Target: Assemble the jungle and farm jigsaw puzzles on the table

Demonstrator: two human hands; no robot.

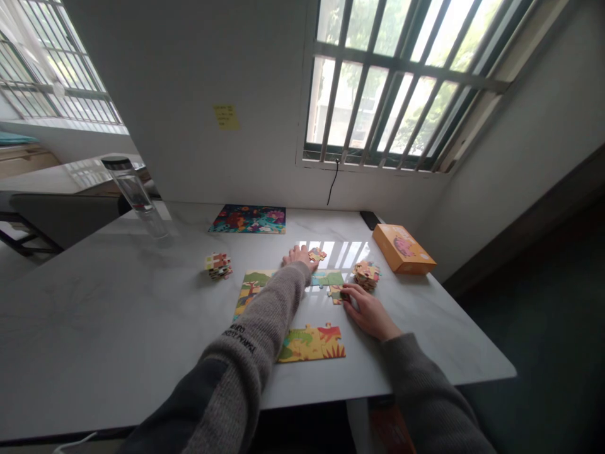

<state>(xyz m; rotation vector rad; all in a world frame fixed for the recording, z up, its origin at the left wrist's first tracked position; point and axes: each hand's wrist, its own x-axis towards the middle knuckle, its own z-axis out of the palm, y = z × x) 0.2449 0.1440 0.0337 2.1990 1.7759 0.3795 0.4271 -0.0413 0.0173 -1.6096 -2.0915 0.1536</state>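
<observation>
Left hand (299, 256) and right hand (367, 308), loosely curled, touch jigsaw pieces (336, 294) on the glossy marbled bench (142, 321) below the barred window (373, 101).

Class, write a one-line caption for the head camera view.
Two hands at a jigsaw: left hand beside a loose piece, right hand touching the puzzle's right side.

Left sleeve (271, 315): grey-brown knit, black lettering (242, 338) across forearm, dark panel (196, 394) more near to elbow. Right sleeve (425, 391): darker grey. Left hand (300, 255), right hand (371, 311): bare.
</observation>
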